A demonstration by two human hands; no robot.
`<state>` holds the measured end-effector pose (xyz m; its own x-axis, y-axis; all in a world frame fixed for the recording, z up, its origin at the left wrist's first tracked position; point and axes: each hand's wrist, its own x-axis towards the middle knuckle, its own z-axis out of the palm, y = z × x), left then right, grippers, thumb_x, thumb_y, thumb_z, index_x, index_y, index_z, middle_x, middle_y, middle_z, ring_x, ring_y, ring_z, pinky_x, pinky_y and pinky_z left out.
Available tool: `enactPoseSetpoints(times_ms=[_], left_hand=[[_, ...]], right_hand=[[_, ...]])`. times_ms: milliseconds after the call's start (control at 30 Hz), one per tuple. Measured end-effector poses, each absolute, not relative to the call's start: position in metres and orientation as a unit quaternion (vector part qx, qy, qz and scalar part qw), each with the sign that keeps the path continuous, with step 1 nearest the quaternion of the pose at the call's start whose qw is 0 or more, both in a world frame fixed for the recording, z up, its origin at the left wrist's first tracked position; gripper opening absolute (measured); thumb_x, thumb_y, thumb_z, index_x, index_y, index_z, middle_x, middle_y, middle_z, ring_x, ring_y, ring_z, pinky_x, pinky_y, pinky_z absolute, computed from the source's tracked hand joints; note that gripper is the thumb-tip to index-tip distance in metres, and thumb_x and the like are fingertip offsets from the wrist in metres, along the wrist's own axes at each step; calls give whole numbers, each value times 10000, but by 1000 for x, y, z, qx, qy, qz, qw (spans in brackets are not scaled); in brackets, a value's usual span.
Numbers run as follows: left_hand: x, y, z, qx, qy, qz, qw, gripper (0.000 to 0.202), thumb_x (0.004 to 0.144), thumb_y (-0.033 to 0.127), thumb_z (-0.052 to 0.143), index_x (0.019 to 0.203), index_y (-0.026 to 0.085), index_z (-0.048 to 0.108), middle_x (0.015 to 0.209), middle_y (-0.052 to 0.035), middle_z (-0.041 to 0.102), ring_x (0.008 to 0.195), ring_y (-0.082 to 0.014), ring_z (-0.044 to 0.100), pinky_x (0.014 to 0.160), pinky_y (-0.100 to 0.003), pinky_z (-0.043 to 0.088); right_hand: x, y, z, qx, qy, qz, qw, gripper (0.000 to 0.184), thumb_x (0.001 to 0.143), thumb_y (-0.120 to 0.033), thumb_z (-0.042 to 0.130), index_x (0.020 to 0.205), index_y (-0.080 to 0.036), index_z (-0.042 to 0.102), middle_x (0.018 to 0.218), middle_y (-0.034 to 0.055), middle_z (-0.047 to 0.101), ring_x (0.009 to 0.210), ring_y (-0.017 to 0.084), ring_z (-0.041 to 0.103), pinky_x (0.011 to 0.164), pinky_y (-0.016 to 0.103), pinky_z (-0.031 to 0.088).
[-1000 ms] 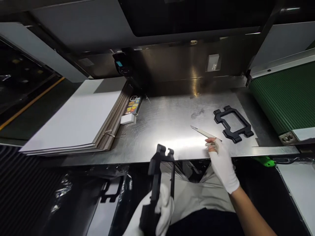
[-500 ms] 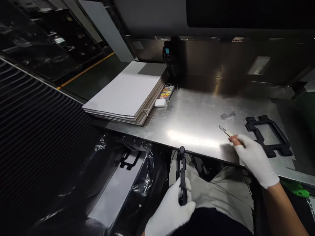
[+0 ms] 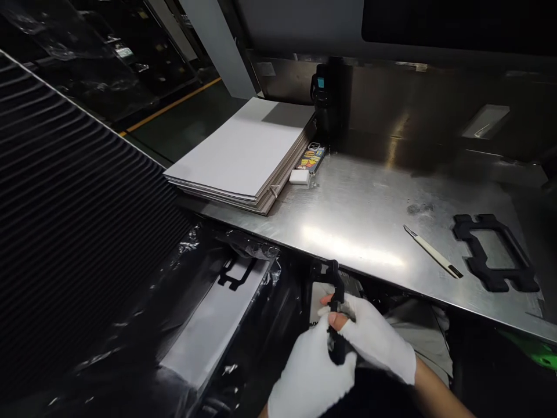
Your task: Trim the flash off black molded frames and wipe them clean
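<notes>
Gripping black frame point(image 3: 334, 290) between both hands

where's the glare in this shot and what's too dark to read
Head view: a bright streak of glare lies on the steel table near its front edge, and a fainter reflection shows on the back panel. The black frame held by the left hand and right hand sits in shadow below the table edge, its detail lost.

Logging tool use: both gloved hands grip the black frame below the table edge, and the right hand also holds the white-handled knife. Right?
Not quite. In the head view the knife lies on the steel table, apart from the right hand. Both it and the left hand grip the black frame.
</notes>
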<state>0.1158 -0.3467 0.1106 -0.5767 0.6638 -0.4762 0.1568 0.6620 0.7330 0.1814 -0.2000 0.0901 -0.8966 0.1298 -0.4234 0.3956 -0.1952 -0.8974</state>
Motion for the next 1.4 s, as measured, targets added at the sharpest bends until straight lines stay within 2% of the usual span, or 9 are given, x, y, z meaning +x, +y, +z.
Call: enactPoseSetpoints(times_ms=[167,300,533,900,1067,1133,1233,1300,1400], left_hand=[[117,-338,108,259,911,118,297,204,911,286,674,1099,207,664,842,-83,768,828,-323,761,759,-377,475],[119,-330,105,279,917,85,271,95,946,244,620,1030,219,657,868,-75,778,793,-295,749,703,-369,428],[124,-324,104,309,918,55,243,122,930,251,600,1029,198,648,826,-112,752,759,-323,727,677,-382,396],[132,-301,113,340,910,34,235,143,905,204,596,1040,187,638,820,-128,734,794,-385,755,700,-421,451],[119,-277,128,360,901,50,237,163,921,241,577,1052,193,660,833,-125,746,800,-387,750,703,-412,463],[98,-261,133,370,896,81,232,271,973,292,557,1202,199,668,797,-91,743,766,-361,751,699,-384,462],[54,-232,134,400,882,108,226,501,1001,369,583,1478,217,576,896,-77,789,840,-355,773,752,-366,499],[27,-214,132,420,876,76,226,505,980,390,623,1437,177,611,1027,-125,811,965,-387,781,821,-388,525],[0,-200,126,447,866,28,221,484,975,424,635,1380,159,646,1108,-160,812,1070,-420,771,877,-417,532]], right_hand=[[187,-187,98,206,704,-675,87,160,978,-330,563,1002,-214,670,1018,47,756,975,266,698,945,410,552],[191,-189,93,232,690,-683,61,142,964,-356,596,959,-224,650,954,31,727,985,266,687,946,389,533],[191,-194,90,295,668,-682,26,198,928,-409,620,874,-221,597,859,8,643,828,208,596,784,337,491],[203,-181,91,289,662,-691,-22,98,909,-320,622,924,-223,625,930,34,713,892,235,669,855,362,530],[234,-146,94,303,664,-682,-40,221,988,-361,619,1128,-235,735,1110,67,793,1039,287,735,990,436,560],[254,-113,92,380,699,-598,-98,283,1033,-434,582,1162,-253,756,1085,76,807,1020,311,746,987,477,570],[287,-54,84,492,777,-326,-218,364,1055,-412,506,1256,-207,730,1219,142,787,1153,360,715,1048,536,542],[306,-20,77,496,827,-159,-214,405,1036,-366,517,1318,-140,700,1360,208,732,1254,394,667,1099,563,504],[325,7,66,458,875,-73,-138,364,1003,-344,587,1258,-118,715,1328,226,737,1256,404,654,1111,547,489]])
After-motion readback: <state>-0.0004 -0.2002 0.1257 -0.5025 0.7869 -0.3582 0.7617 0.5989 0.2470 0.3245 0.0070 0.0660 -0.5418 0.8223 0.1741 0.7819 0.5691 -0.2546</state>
